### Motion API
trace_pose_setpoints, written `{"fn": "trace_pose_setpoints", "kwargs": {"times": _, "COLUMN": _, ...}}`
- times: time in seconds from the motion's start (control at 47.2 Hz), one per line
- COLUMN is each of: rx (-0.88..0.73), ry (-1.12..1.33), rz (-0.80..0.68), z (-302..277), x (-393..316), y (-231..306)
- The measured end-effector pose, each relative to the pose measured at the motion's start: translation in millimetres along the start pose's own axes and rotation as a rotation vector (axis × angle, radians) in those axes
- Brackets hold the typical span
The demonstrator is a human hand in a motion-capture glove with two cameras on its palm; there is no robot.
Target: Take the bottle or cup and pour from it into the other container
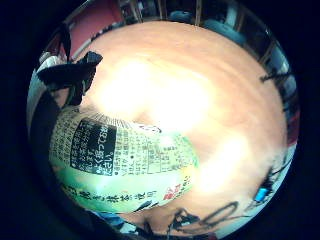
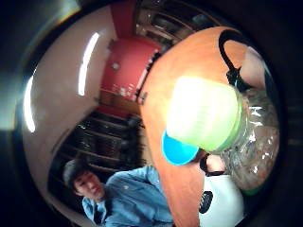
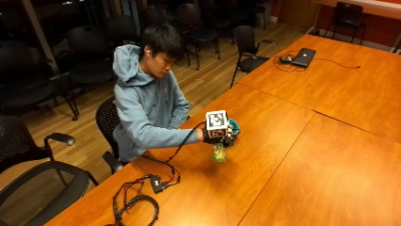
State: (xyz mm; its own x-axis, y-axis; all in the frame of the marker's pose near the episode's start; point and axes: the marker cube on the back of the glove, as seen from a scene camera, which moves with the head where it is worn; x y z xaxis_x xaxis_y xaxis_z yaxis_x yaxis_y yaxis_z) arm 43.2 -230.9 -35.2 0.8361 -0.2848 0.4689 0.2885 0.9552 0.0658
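In the outside view a person sits at a long wooden table. Their gloved right hand grips a clear plastic bottle with a green label, which hangs below the hand near the table's edge. A blue cup stands on the table just behind the hand. In the thumb side view the bottle shows a pale green end close to the palm, with the blue cup right beyond it. The little finger side view shows the bottle's printed label over the tabletop. Whether the bottle's base touches the table I cannot tell.
Black cables and a small black box lie on the table at the near left. A laptop sits at the far end. Office chairs stand along the table's left side. Bare wood stretches to the right.
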Motion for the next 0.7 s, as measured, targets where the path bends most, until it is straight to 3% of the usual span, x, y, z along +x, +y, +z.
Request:
{"fn": "trace_pose_setpoints", "kwargs": {"times": 0.085, "rx": 0.018, "ry": 0.269, "rz": 0.001, "z": -10.7, "x": -16.7, "y": -22.5}}
{"fn": "trace_pose_setpoints", "kwargs": {"times": 0.212, "rx": -0.107, "ry": 0.713, "rz": 0.033, "z": 55.9, "x": -67.7, "y": -44.6}}
{"fn": "trace_pose_setpoints", "kwargs": {"times": 0.297, "rx": -0.142, "ry": 0.991, "rz": 0.142, "z": 71.7, "x": -88.3, "y": -55.9}}
{"fn": "trace_pose_setpoints", "kwargs": {"times": 0.467, "rx": -0.162, "ry": 1.066, "rz": 0.221, "z": 139.0, "x": -156.1, "y": -85.7}}
{"fn": "trace_pose_setpoints", "kwargs": {"times": 0.573, "rx": -0.350, "ry": 1.353, "rz": 0.000, "z": 139.7, "x": -154.5, "y": -80.8}}
{"fn": "trace_pose_setpoints", "kwargs": {"times": 0.7, "rx": -0.376, "ry": 1.426, "rz": -0.001, "z": 160.8, "x": -167.4, "y": -88.8}}
